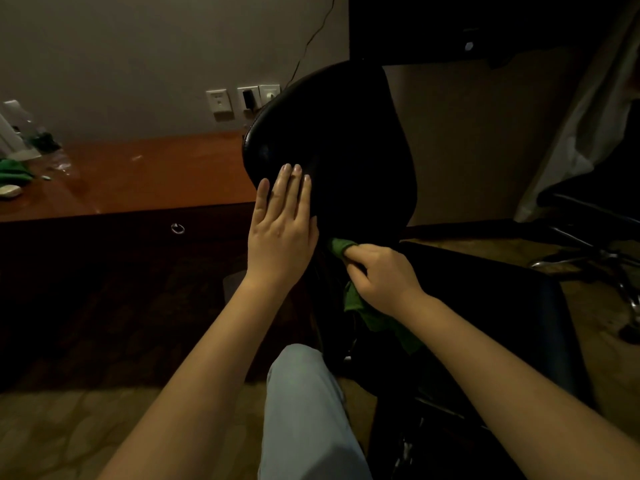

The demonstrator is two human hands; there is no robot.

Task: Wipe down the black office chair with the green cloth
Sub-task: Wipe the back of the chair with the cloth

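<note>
The black office chair (pixel 332 140) stands right in front of me, its glossy rounded backrest filling the middle of the view. My left hand (pixel 282 226) lies flat on the lower left of the backrest, fingers straight and slightly spread. My right hand (pixel 379 275) is closed on the green cloth (pixel 367 311) and presses a bunched corner of it against the base of the backrest, where it meets the seat. The rest of the cloth hangs down below my wrist. The seat (pixel 485 306) stretches off to the right, dark and hard to make out.
A glossy wooden desk (pixel 145 174) with a ring-pull drawer (pixel 177 229) stands at left, with green fabric and small items (pixel 14 171) at its far end. Wall sockets (pixel 242 98) sit behind the chair. Another chair's chrome base (pixel 595 258) is at right. My knee (pixel 304 403) is below.
</note>
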